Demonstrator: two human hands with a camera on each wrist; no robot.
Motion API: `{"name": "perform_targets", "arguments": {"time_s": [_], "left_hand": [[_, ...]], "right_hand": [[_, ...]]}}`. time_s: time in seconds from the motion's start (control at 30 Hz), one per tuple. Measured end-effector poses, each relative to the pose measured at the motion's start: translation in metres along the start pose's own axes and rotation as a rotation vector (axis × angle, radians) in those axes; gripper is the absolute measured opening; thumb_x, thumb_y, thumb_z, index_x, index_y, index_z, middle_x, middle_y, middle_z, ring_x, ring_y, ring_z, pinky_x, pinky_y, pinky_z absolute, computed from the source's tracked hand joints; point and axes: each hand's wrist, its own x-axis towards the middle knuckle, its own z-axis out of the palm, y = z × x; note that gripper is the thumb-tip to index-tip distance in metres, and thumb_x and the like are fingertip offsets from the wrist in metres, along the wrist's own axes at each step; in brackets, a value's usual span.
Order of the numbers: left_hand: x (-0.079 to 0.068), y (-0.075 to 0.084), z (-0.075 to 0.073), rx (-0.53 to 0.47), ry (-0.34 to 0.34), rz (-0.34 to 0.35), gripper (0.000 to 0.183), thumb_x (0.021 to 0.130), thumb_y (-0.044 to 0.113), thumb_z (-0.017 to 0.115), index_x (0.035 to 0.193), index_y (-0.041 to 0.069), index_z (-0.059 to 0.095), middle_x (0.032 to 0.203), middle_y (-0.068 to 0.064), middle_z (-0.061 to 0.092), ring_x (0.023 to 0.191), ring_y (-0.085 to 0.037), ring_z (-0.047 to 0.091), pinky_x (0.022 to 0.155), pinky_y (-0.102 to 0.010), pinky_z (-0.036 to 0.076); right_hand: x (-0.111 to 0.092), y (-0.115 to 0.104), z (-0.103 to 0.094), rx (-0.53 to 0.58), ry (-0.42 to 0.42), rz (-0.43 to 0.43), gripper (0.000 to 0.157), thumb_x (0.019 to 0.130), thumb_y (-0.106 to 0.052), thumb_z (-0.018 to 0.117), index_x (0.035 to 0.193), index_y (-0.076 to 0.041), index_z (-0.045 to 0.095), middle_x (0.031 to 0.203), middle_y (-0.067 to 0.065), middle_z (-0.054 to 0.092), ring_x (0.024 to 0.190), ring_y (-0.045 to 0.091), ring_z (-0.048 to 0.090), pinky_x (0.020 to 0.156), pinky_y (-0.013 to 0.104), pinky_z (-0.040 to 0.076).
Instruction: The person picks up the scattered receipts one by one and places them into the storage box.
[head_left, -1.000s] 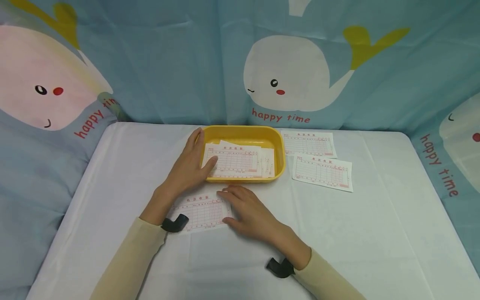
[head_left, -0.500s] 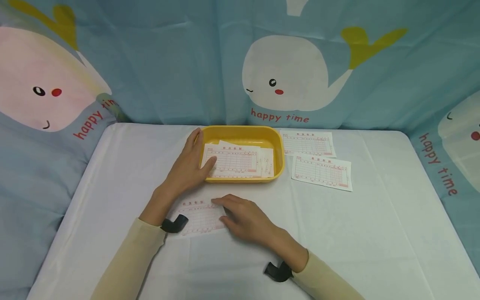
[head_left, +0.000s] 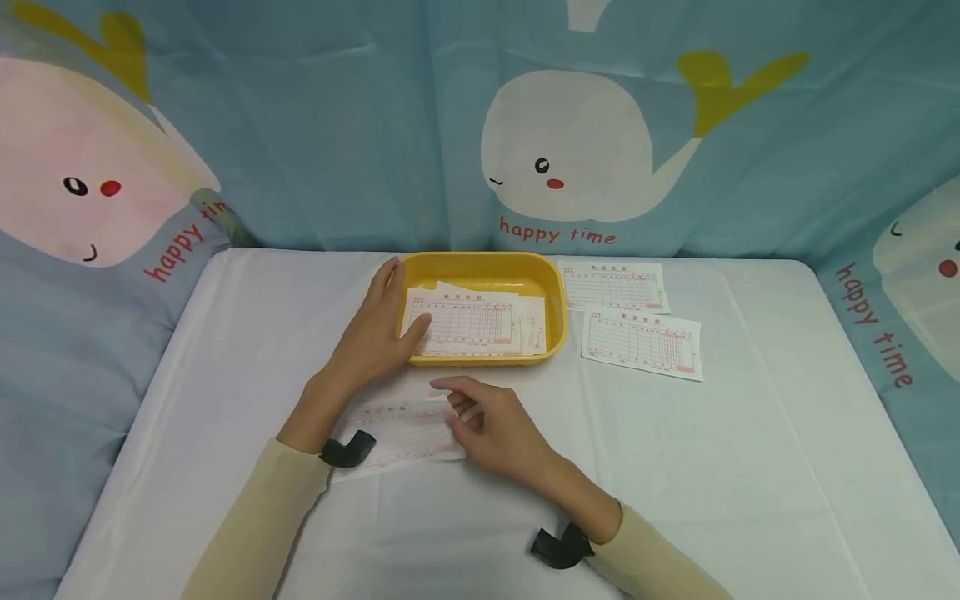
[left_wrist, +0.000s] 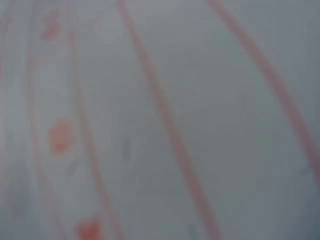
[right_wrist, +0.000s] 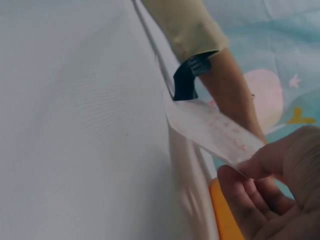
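My left hand (head_left: 371, 337) holds the left end of the yellow tray (head_left: 480, 267), its thumb over the rim and its fingers along the outside. Several printed receipt slips (head_left: 465, 321) lie overlapped in the tray. In front of it, a receipt slip (head_left: 397, 437) is partly lifted under my left wrist. My right hand (head_left: 501, 425) pinches that slip's right edge; the right wrist view shows thumb and finger on the corner of the slip (right_wrist: 210, 127). The left wrist view is filled by the slip's blurred red lines (left_wrist: 170, 130).
Two more receipt slips, an upper one (head_left: 615, 287) and a lower one (head_left: 642, 343), lie right of the tray. A white cloth (head_left: 750, 467) covers the table. Behind it hangs a blue curtain (head_left: 360, 167) with whale prints. Each wrist wears a black camera mount (head_left: 561, 547).
My right hand has taken the slip's right edge between thumb and finger and raised it. The left hand has stayed on the tray, which has not moved.
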Motion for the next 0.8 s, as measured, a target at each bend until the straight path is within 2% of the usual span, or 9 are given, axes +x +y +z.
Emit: {"name": "perform_targets", "arguments": {"time_s": [0.07,0.13,0.33,0.57,0.7,0.8], "left_hand": [[0.0,0.0,0.0,-0.003,0.001,0.001,0.087,0.1,0.044,0.053,0.162,0.005,0.007,0.172,-0.01,0.006,0.157,-0.032,0.02,0.124,-0.052,0.029],[0.0,0.0,0.001,-0.005,0.0,-0.001,0.087,0.099,0.045,0.053,0.162,0.005,0.007,0.172,-0.009,0.005,0.157,-0.032,0.02,0.124,-0.052,0.029],[0.0,-0.002,0.001,0.0,-0.004,-0.001,0.087,0.1,0.046,0.052,0.162,0.006,0.006,0.172,-0.009,0.004,0.158,-0.032,0.019,0.124,-0.052,0.029],[0.0,-0.002,0.001,-0.009,-0.003,0.004,0.087,0.1,0.047,0.052,0.163,0.007,0.006,0.172,-0.009,0.003,0.157,-0.032,0.02,0.124,-0.053,0.029],[0.0,-0.002,0.001,-0.009,-0.006,0.003,0.087,0.1,0.046,0.051,0.163,0.006,0.005,0.172,-0.008,0.003,0.158,-0.032,0.019,0.124,-0.053,0.028],[-0.001,-0.001,0.001,-0.004,-0.008,0.0,0.087,0.1,0.046,0.052,0.163,0.006,0.005,0.172,-0.008,0.002,0.158,-0.032,0.019,0.124,-0.052,0.028]], "right_hand": [[0.0,0.001,-0.001,0.008,0.017,0.022,0.049,0.089,0.0,0.069,0.135,-0.013,0.061,0.096,0.003,0.069,0.081,0.008,0.067,0.071,0.019,0.058],[0.001,0.001,-0.003,0.014,0.031,0.048,0.046,0.088,0.0,0.07,0.132,-0.011,0.064,0.095,0.004,0.07,0.08,0.009,0.066,0.069,0.019,0.058],[0.001,0.002,-0.005,0.026,0.046,0.109,0.01,0.09,-0.008,0.074,0.099,-0.008,0.077,0.091,0.001,0.073,0.078,0.005,0.065,0.067,0.018,0.058],[0.001,0.0,-0.009,0.052,0.008,0.196,0.01,0.088,-0.009,0.076,0.098,-0.007,0.078,0.088,0.004,0.078,0.072,0.002,0.068,0.064,0.018,0.056],[0.002,-0.003,-0.011,0.036,-0.018,0.243,0.009,0.086,-0.012,0.079,0.094,-0.007,0.079,0.083,0.001,0.077,0.067,0.0,0.065,0.06,0.018,0.055],[0.001,-0.004,-0.013,0.009,-0.023,0.243,0.01,0.084,-0.015,0.082,0.092,-0.009,0.079,0.08,-0.002,0.075,0.065,-0.001,0.064,0.061,0.018,0.055]]}}
